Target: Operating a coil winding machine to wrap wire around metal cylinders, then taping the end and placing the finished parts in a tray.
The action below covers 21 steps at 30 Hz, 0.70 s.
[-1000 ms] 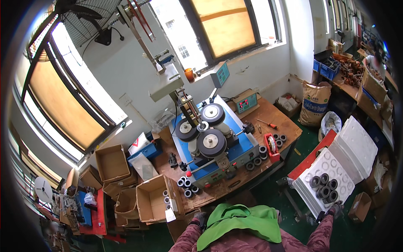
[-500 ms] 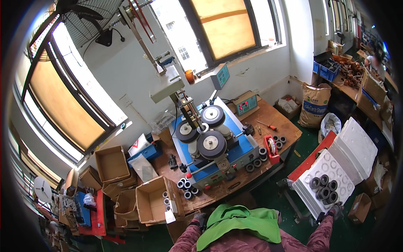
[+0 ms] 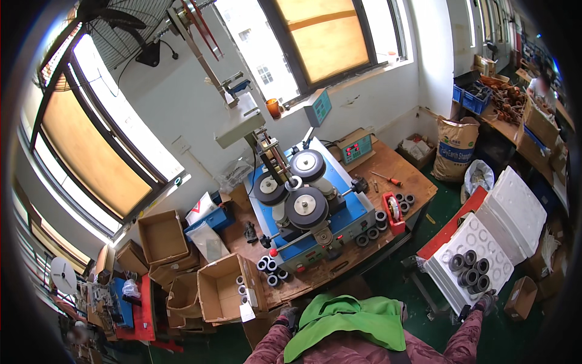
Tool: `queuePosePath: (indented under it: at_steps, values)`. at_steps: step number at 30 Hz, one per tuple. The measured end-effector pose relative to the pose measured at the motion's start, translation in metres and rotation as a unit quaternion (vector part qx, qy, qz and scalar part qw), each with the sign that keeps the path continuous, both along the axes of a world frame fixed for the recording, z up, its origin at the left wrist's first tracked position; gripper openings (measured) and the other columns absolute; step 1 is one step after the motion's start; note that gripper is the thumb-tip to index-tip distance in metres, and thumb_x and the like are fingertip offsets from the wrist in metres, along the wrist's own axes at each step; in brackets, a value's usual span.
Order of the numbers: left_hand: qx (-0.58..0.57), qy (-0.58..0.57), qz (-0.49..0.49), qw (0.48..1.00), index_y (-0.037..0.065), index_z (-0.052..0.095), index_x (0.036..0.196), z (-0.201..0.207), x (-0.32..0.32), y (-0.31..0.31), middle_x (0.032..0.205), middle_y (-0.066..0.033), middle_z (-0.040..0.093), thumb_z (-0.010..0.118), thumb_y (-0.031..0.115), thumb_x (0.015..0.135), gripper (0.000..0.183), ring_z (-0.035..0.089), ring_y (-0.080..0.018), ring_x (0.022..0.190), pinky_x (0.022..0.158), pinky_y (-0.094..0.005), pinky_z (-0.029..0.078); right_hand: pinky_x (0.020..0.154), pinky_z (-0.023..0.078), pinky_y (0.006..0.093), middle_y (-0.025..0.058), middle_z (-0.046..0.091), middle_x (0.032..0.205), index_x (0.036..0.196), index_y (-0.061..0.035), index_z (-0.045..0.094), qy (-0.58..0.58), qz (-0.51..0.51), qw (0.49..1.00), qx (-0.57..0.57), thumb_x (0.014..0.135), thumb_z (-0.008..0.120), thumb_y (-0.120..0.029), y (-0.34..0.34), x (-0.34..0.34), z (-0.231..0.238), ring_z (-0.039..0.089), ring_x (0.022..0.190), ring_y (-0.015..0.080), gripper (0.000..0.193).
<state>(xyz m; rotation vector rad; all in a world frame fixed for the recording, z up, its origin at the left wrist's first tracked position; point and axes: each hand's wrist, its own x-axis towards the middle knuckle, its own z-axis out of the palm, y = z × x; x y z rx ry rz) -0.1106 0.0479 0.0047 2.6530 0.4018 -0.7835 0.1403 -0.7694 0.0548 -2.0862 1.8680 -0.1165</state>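
My left hand (image 3: 288, 316), in a grey glove, hangs low beside the green apron (image 3: 345, 321), just right of a cardboard box (image 3: 221, 291); its fingers are mostly hidden. At the right, my gloved right hand (image 3: 484, 303) is closed at the near edge of a white foam tray (image 3: 439, 285). Several black rings (image 3: 470, 277) with grey insides stand clustered on this tray, just beyond my fingers. The tray has round recesses. Ahead on the wooden bench (image 3: 394, 176) stands a blue machine (image 3: 348, 212) with three black wheels (image 3: 307, 207) around a small pale ring (image 3: 294, 183).
More dark rings (image 3: 273, 270) sit at the bench's front left, others (image 3: 368, 235) beside a red tape dispenser (image 3: 395, 213). A screwdriver (image 3: 388, 179) lies behind. Control boxes (image 3: 356, 147) stand at the back. A paper sack (image 3: 454, 151) is on the floor; a fan (image 3: 118, 24) hangs upper left.
The view has shifted very slightly. My hands, the rings on the tray and the machine keep their places. The digits on the control box display have changed.
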Motion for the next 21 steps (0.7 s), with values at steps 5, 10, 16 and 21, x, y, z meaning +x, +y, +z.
queuePosePath:
  at_steps: [5, 10, 16, 21]
  values:
    - [-0.013, 0.018, -0.002, 1.000, 0.010, 0.057, 0.111, 0.016, 0.002, -0.005, 0.115, -0.0138, 0.056, 0.061, 0.025, 0.070, 0.044, 0.053, -0.0251, 0.108, 0.092, -0.0331, 0.041, 0.081, 0.044, 0.0462, 0.0133, 0.057, 0.113, 0.121, -0.0165, 0.048, 0.014, -0.006, 1.000, -0.008, 0.080, 0.032, -0.061, -0.005, 0.002, -0.006, 0.056, 0.102, 0.0334, 0.063]
    - [0.015, -0.016, -0.023, 0.999, 0.009, 0.060, 0.105, 0.027, 0.005, -0.012, 0.107, -0.0150, 0.059, 0.059, 0.019, 0.070, 0.036, 0.057, -0.0268, 0.100, 0.084, -0.0319, 0.046, 0.081, 0.044, 0.0459, 0.0135, 0.057, 0.113, 0.121, -0.0154, 0.048, 0.026, -0.017, 0.999, -0.014, 0.080, 0.032, -0.062, -0.001, -0.003, -0.001, 0.056, 0.101, 0.0334, 0.064]
    - [-0.018, -0.054, 0.034, 0.998, 0.011, 0.064, 0.093, 0.027, -0.001, -0.011, 0.090, -0.0147, 0.063, 0.058, 0.017, 0.070, 0.024, 0.061, -0.0297, 0.087, 0.075, -0.0354, 0.047, 0.082, 0.044, 0.0451, 0.0139, 0.056, 0.114, 0.120, -0.0125, 0.049, 0.005, -0.006, 0.999, -0.048, 0.082, 0.029, -0.060, 0.025, -0.004, 0.026, 0.055, 0.101, 0.0336, 0.065]
    - [0.017, -0.081, -0.023, 0.996, 0.011, 0.064, 0.089, 0.024, 0.001, -0.007, 0.088, -0.0162, 0.063, 0.061, 0.021, 0.066, 0.026, 0.060, -0.0315, 0.088, 0.075, -0.0358, 0.047, 0.082, 0.044, 0.0465, 0.0128, 0.055, 0.116, 0.121, -0.0118, 0.049, 0.015, 0.007, 1.000, 0.001, 0.082, 0.026, -0.061, 0.005, -0.004, 0.011, 0.055, 0.102, 0.0332, 0.067]
